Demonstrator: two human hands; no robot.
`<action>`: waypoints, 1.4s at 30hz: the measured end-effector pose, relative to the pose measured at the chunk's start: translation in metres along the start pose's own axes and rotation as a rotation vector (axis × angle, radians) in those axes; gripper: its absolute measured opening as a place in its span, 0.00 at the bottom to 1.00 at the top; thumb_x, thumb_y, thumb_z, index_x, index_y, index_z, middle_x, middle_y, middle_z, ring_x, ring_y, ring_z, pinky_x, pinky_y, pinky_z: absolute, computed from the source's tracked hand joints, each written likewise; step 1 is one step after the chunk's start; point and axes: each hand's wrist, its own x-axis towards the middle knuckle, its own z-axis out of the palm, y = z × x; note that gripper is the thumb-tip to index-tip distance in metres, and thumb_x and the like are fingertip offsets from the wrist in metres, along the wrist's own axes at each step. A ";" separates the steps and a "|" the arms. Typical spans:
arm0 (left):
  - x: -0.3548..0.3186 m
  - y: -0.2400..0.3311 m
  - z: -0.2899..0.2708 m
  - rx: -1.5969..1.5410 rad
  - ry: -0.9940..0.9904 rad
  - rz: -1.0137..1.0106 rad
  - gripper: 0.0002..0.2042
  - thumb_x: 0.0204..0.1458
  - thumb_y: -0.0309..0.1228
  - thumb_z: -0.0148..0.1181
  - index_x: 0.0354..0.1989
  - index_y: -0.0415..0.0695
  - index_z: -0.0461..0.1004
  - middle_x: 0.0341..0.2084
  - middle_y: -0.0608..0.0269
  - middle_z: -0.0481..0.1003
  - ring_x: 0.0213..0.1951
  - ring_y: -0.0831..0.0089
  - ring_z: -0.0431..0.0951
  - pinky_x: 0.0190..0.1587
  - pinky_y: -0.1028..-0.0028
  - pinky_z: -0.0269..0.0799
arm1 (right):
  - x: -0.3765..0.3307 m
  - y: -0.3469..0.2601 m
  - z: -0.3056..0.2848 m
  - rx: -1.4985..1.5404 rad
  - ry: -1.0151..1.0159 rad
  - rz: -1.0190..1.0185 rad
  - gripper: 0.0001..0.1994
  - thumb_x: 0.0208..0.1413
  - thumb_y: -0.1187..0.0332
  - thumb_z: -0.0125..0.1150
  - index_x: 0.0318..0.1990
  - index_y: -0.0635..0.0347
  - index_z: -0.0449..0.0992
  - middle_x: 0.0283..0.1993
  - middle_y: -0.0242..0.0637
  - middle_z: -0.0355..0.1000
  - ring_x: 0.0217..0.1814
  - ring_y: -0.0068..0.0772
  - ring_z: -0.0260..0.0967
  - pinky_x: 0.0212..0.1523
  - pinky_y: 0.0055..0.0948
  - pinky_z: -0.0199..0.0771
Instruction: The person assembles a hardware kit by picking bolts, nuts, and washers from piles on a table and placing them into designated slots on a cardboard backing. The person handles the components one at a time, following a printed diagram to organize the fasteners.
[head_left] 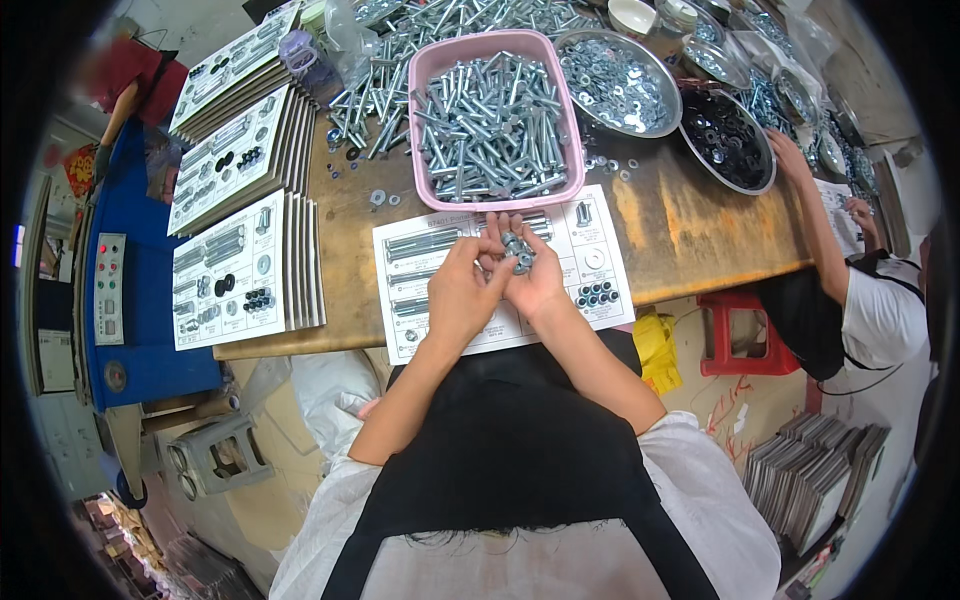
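My right hand (537,282) is turned palm up, its fingers curled around a small heap of silver metal nuts (518,254). My left hand (462,292) meets it from the side, fingers bent together and touching the heap; what they pinch, if anything, is hidden. Both hands hover over a white printed card (405,345) with pictures of bolts, washers and nuts, lying at the table's front edge. Just beyond the hands stands a pink plastic basket (420,190) full of silver bolts (490,125).
Stacks of similar cards (225,270) line the table's left side. Loose bolts (385,85) are heaped behind the basket. To its right are a metal bowl of washers (615,85) and a bowl of black rings (725,140). A co-worker's arm (815,215) reaches in at right.
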 end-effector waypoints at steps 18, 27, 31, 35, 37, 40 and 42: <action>-0.007 0.011 -0.008 -0.056 -0.062 -0.111 0.15 0.45 0.30 0.68 0.38 0.36 0.72 0.35 0.52 0.75 0.34 0.59 0.78 0.38 0.64 0.73 | -0.020 0.017 0.008 -0.111 -0.216 0.008 0.17 0.68 0.60 0.41 0.58 0.52 0.68 0.63 0.33 0.66 0.69 0.33 0.57 0.65 0.43 0.57; -0.009 -0.004 -0.007 -0.158 -0.115 -0.181 0.10 0.49 0.27 0.66 0.37 0.36 0.74 0.30 0.54 0.76 0.30 0.66 0.76 0.33 0.70 0.71 | -0.019 0.018 0.000 -0.060 -0.114 0.029 0.17 0.67 0.59 0.42 0.56 0.54 0.70 0.58 0.33 0.67 0.66 0.34 0.60 0.66 0.51 0.55; -0.017 -0.010 0.000 -0.093 -0.060 -0.061 0.09 0.48 0.25 0.65 0.36 0.37 0.73 0.31 0.54 0.75 0.29 0.66 0.76 0.33 0.70 0.71 | -0.012 0.012 -0.013 0.017 -0.060 0.092 0.14 0.66 0.61 0.46 0.52 0.55 0.73 0.51 0.34 0.70 0.60 0.35 0.66 0.62 0.48 0.61; -0.020 -0.007 0.001 -0.106 -0.056 -0.052 0.08 0.47 0.20 0.63 0.36 0.38 0.74 0.29 0.57 0.74 0.27 0.70 0.74 0.30 0.73 0.70 | -0.011 0.008 -0.019 -0.007 -0.097 0.113 0.14 0.65 0.62 0.48 0.52 0.55 0.73 0.49 0.34 0.71 0.57 0.35 0.68 0.60 0.43 0.65; -0.018 -0.005 -0.003 -0.116 0.082 0.211 0.09 0.46 0.18 0.64 0.37 0.38 0.75 0.30 0.58 0.74 0.26 0.72 0.74 0.29 0.74 0.70 | -0.013 0.008 -0.016 0.004 -0.124 0.105 0.14 0.65 0.62 0.49 0.53 0.55 0.73 0.50 0.34 0.71 0.57 0.34 0.67 0.59 0.40 0.66; -0.005 0.002 -0.014 -0.061 0.196 0.442 0.11 0.45 0.16 0.64 0.38 0.39 0.75 0.33 0.58 0.76 0.28 0.71 0.76 0.28 0.73 0.72 | -0.014 0.009 -0.011 0.034 -0.188 0.103 0.15 0.65 0.63 0.49 0.55 0.57 0.72 0.52 0.35 0.71 0.59 0.34 0.66 0.59 0.35 0.67; 0.008 0.002 -0.015 -0.034 0.211 0.546 0.11 0.45 0.16 0.64 0.37 0.39 0.75 0.34 0.58 0.76 0.30 0.69 0.78 0.28 0.71 0.73 | -0.015 0.011 -0.010 -0.016 -0.263 0.102 0.16 0.65 0.63 0.48 0.56 0.58 0.71 0.53 0.36 0.70 0.60 0.34 0.65 0.60 0.33 0.66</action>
